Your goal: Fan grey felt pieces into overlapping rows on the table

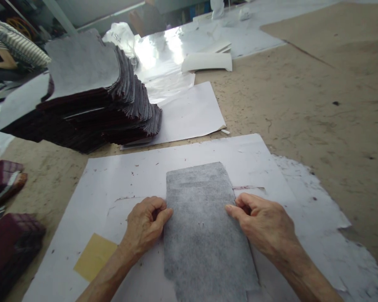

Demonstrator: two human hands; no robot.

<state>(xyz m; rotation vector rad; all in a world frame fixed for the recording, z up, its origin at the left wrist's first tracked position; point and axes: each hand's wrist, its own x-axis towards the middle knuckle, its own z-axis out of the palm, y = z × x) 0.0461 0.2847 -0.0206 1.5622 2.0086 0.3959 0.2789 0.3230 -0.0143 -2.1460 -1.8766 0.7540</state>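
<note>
A single view is given, taken from a head-worn camera and turned forward and down over the counter (302,105). The left hand (146,222) and right hand (266,220) are looked down on from behind, at close range. Beyond the counter's far edge, a strip of the room (113,12) is caught, tilted.

Harsh white glare is reflected by glossy, translucent plastic sheeting (164,63); dimness and blur are seen toward the upper left.
</note>
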